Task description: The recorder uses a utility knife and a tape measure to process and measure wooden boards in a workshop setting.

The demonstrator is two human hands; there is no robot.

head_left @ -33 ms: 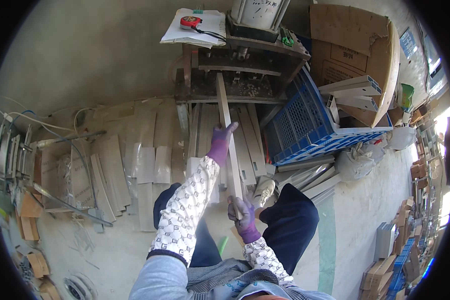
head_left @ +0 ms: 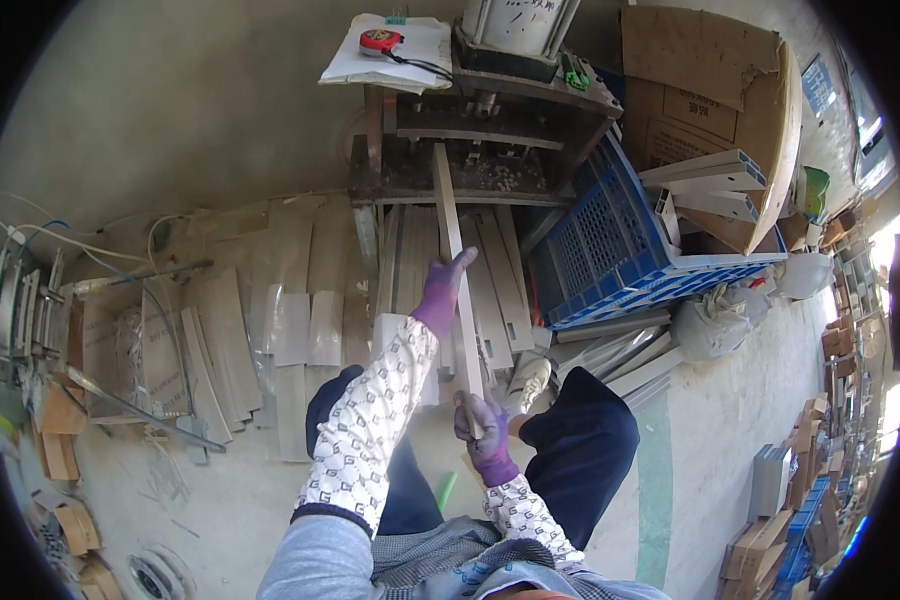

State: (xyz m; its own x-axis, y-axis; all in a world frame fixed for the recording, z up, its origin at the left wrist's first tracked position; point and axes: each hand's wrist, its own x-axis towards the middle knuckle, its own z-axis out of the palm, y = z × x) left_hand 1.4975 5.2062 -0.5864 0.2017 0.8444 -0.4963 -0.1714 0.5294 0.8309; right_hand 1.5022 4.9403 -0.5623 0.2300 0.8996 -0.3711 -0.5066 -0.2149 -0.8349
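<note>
Both hands (head_left: 440, 290) (head_left: 482, 432) grip one long strip (head_left: 452, 250).

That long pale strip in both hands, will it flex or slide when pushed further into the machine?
The strip looks straight along its whole length while held by the left hand and right hand, so probably stiff. It is thin and narrow, likely light. Its smooth face may slip, though the gloves should help grip.
</note>
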